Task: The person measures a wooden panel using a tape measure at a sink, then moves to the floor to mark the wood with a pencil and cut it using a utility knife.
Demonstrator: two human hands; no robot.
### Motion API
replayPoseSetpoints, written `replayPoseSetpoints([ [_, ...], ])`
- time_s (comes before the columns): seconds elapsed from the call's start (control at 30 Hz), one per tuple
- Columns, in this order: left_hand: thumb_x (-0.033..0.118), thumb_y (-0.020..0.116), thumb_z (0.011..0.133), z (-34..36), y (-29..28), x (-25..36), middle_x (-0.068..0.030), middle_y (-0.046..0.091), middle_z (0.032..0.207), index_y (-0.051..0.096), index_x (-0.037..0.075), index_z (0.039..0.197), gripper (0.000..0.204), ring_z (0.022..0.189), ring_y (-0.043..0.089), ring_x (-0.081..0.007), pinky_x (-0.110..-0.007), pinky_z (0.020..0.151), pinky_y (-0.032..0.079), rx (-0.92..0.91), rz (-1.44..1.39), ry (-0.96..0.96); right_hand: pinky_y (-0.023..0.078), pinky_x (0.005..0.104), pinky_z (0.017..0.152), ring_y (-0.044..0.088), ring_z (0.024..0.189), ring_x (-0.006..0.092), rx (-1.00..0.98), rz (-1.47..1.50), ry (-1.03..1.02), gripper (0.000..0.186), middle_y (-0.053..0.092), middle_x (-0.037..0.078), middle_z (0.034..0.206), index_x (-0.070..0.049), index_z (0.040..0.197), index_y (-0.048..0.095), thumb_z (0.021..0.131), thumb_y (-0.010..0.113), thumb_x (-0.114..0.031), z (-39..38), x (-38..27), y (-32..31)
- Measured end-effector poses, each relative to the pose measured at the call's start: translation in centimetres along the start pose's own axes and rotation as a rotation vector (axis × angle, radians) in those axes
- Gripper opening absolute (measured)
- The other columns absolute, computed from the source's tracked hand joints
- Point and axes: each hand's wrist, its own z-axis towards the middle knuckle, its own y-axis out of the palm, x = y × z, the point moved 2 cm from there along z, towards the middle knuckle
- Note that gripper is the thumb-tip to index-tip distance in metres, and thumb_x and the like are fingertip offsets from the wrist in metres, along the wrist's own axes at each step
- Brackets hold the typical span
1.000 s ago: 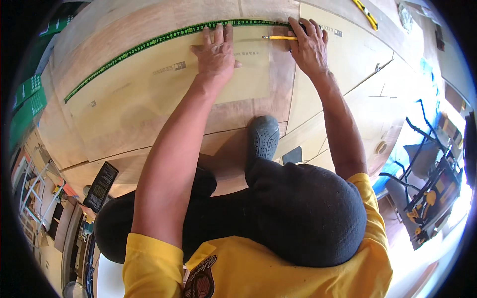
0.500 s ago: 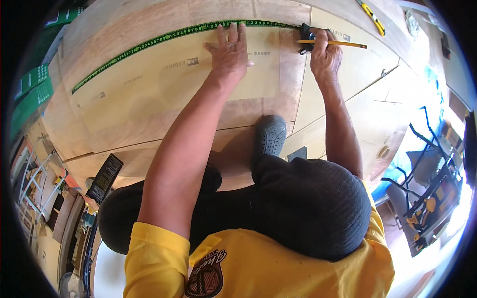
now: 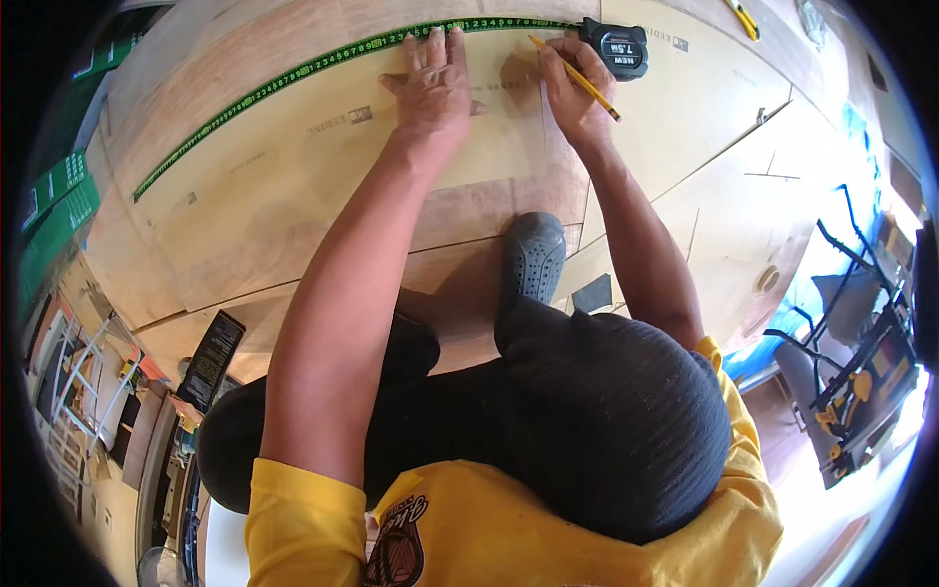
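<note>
Your left hand [image 3: 432,98] is spread, fingers reaching away from you, their tips on the near edge of the green blade [image 3: 337,56]. It grips nothing; it lies over the cream sheet [image 3: 284,176], thumb out to the right. The blade curves past those fingertips, running down and left to its end well apart from them, and right toward the case [image 3: 620,49].

Your right hand [image 3: 575,98] is closed on the pencil [image 3: 592,93], pinched in thumb and fingers. The pencil slants: one end pokes beyond your fingertips on the left, close to the blade, and the other sticks out to the right of your hand. Whether the near-blade end touches the surface is hard to make out at this size. The case sits just right of your right fingers, at the right end of the visible blade.

Between your two sets of fingers, the blade lies along the board's far part. Bare board [image 3: 469,210] shows nearer to you than both hands, and your grey shoe [image 3: 534,254] stands below your right fingers. A pale panel [image 3: 685,117] spreads to their right, and a yellow knife [image 3: 743,18] lies beyond the case, well apart from both hands.
</note>
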Motion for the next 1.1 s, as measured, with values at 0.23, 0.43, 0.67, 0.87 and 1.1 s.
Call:
replayPoseSetpoints([
  [0.23, 0.034, 0.087, 0.079, 0.1, 0.1, -0.1, -0.0119, 0.024, 0.166, 0.02, 0.012, 0.163, 0.11, 0.154, 0.018, -0.0425, -0.076, 0.111, 0.031, 0.011, 0.013, 0.006, 0.058, 0.0323, 0.076, 0.075, 0.08, 0.0208, 0.021, 0.004, 0.017, 0.017, 0.076, 0.013, 0.088, -0.002, 0.1, 0.072, 0.091, 0.07, -0.017, 1.0, 0.8, 0.9],
  [0.43, 0.033, 0.088, 0.078, 0.2, 0.1, 0.0, -0.0114, 0.025, 0.165, 0.022, 0.012, 0.162, 0.109, 0.153, 0.02, -0.0421, -0.076, 0.11, 0.033, 0.009, 0.022, -0.005, 0.055, 0.0275, 0.07, 0.068, 0.073, 0.0116, 0.067, -0.008, 0.045, 0.017, 0.073, 0.006, 0.079, -0.002, 0.096, 0.072, 0.092, 0.072, -0.018, 1.2, 1.1, 1.2],
  [0.67, 0.032, 0.088, 0.077, 0.0, 0.0, -0.1, -0.0112, 0.027, 0.164, 0.024, 0.011, 0.162, 0.108, 0.153, 0.022, -0.0428, -0.076, 0.109, 0.035, 0.028, 0.014, 0.009, 0.055, 0.0258, 0.068, 0.066, 0.07, 0.0071, 0.087, -0.045, -0.031, 0.015, 0.074, 0.004, 0.079, -0.003, 0.096, 0.073, 0.091, 0.072, -0.017, 1.1, 1.6, 1.4],
  [0.87, 0.032, 0.087, 0.078, -0.1, -0.1, 0.1, -0.012, 0.027, 0.163, 0.024, 0.01, 0.161, 0.106, 0.152, 0.022, -0.043, -0.075, 0.109, 0.035, 0.03, 0.014, 0.01, 0.055, 0.0254, 0.067, 0.065, 0.069, 0.0068, 0.089, -0.075, -0.012, 0.014, 0.073, 0.004, 0.077, -0.003, 0.096, 0.073, 0.091, 0.073, -0.016, 1.1, 1.5, 1.5],
  [1.1, 0.033, 0.086, 0.079, -0.1, 0.0, 0.0, -0.012, 0.027, 0.163, 0.024, 0.01, 0.162, 0.106, 0.152, 0.022, -0.0427, -0.075, 0.109, 0.034, 0.047, 0.021, 0.02, 0.053, 0.0249, 0.061, 0.063, 0.065, 0.0057, 0.061, -0.054, -0.011, 0.015, 0.071, 0.002, 0.075, -0.003, 0.095, 0.073, 0.092, 0.073, -0.018, 1.2, 1.3, 1.3],
])
